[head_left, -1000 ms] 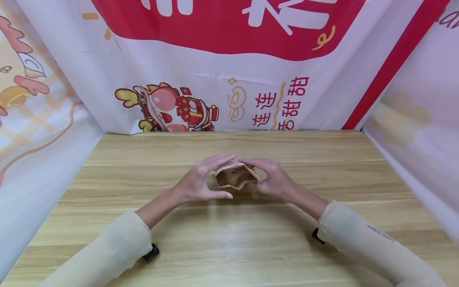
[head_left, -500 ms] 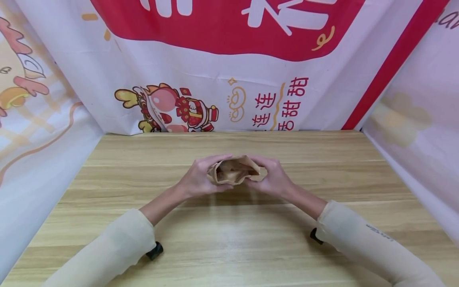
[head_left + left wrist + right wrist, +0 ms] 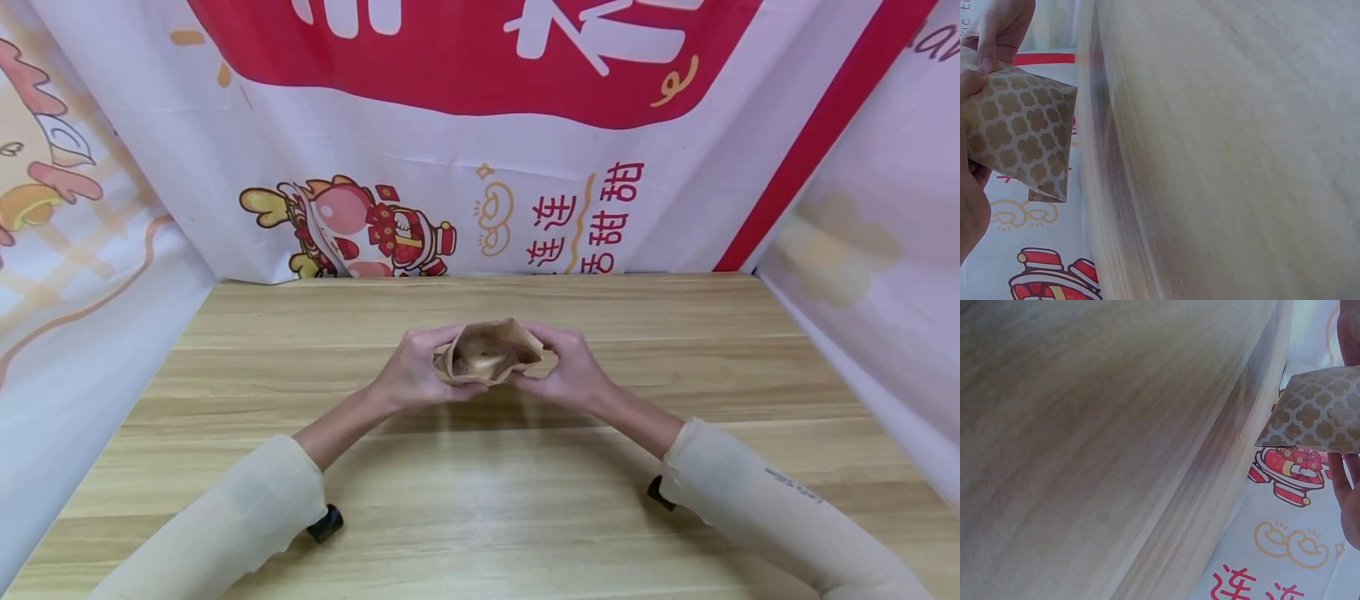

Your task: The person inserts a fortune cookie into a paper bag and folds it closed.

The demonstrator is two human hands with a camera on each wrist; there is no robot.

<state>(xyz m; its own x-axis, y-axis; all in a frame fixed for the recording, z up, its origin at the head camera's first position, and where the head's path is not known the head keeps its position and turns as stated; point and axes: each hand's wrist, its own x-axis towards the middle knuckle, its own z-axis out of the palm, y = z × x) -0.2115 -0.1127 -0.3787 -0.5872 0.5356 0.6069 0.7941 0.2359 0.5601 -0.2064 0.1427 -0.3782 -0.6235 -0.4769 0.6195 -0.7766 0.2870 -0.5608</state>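
Note:
A small brown paper bag (image 3: 528,342) with a white clover-like lattice pattern is held between both hands, its mouth facing up toward the head camera. My left hand (image 3: 412,371) grips its left side, fingers behind and thumb along the near side. On the other side my right hand (image 3: 573,371) pinches the bag near its rim, thumb in front. Inside, the creased brown walls and a lighter patch show. In the left wrist view the bag's patterned outer wall (image 3: 1029,131) hangs close over the table, bottom end toward it.
The wooden table (image 3: 480,517) spreads under both forearms. White printed cloth (image 3: 450,133) with red lettering and cartoon figures hangs behind it, with more cloth at both sides. Black bands (image 3: 326,523) show below the beige sleeves (image 3: 232,517).
My left thumb has come in from beside the bag onto its near side. The bag's mouth has opened wider and rounder, its far rim rising. The right hand has barely moved.

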